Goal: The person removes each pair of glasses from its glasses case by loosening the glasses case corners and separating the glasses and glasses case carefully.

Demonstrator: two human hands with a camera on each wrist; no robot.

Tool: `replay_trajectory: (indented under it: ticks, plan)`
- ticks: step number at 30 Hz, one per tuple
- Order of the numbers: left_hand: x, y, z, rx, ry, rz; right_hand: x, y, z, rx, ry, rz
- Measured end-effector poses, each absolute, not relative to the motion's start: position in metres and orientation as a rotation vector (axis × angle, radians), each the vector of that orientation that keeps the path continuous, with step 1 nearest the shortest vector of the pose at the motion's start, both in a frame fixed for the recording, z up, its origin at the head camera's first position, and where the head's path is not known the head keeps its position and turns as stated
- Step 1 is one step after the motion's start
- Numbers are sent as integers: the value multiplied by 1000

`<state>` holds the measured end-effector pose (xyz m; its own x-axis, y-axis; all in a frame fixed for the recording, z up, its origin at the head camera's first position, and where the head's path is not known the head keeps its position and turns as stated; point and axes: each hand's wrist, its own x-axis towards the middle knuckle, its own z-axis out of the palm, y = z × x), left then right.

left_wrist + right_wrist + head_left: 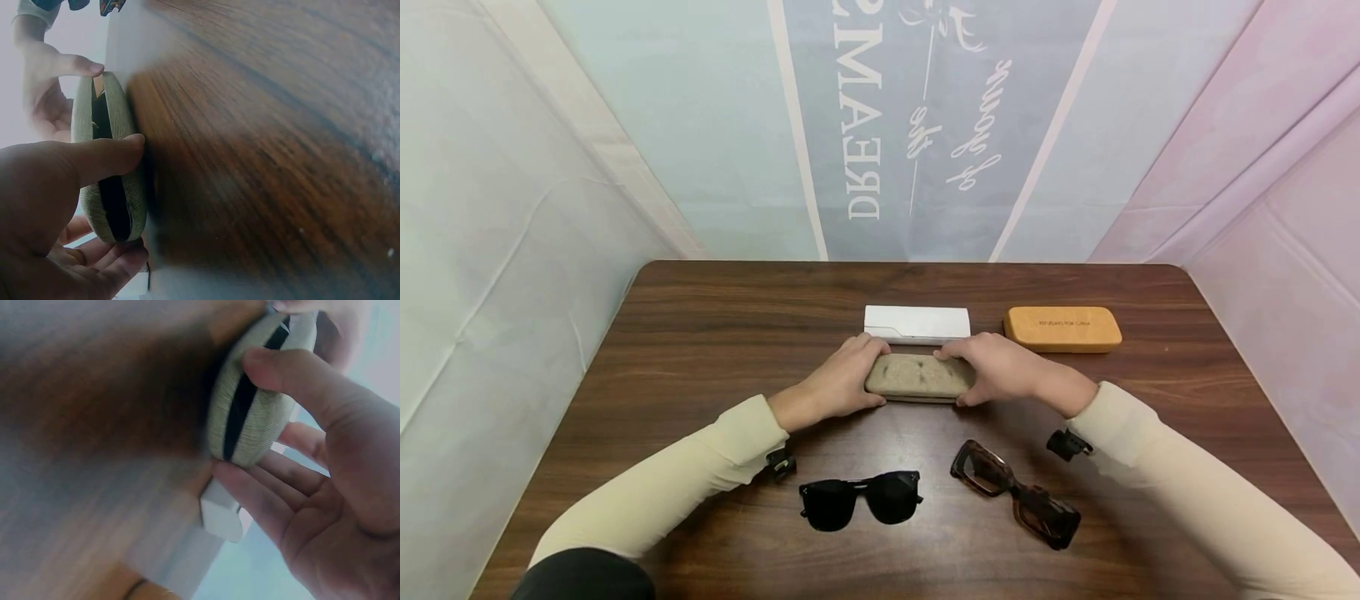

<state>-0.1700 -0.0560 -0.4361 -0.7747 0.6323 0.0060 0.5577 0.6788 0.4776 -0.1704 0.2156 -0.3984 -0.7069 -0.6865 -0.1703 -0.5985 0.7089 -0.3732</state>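
Note:
A beige fabric-covered glasses case (919, 375) lies near the middle of the table, between both hands. My left hand (846, 379) grips its left end, with the thumb on the front edge and fingers behind. At the right end, my right hand (1003, 371) holds it the same way. Both wrist views show a dark gap along the seam of the case (100, 206), so its lid stands slightly ajar. The left thumb (112, 156) lies across that seam, and the right thumb (265, 369) crosses it too. What the case holds inside is hidden.
Just behind the beige case is a white glasses case (917, 323); an orange-yellow case (1063, 328) sits to its right. Black sunglasses (861, 498) and brown tortoiseshell sunglasses (1017, 493) lie nearer the front. A printed cloth (737, 167) hangs behind the wooden table (715, 317).

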Motion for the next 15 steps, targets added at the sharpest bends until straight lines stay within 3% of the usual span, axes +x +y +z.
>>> replay_trajectory:
  ticks: [15]
  plan:
    - [-171, -54, -432, 905, 2709, 694, -197, 215, -377, -915, 2344, -554]
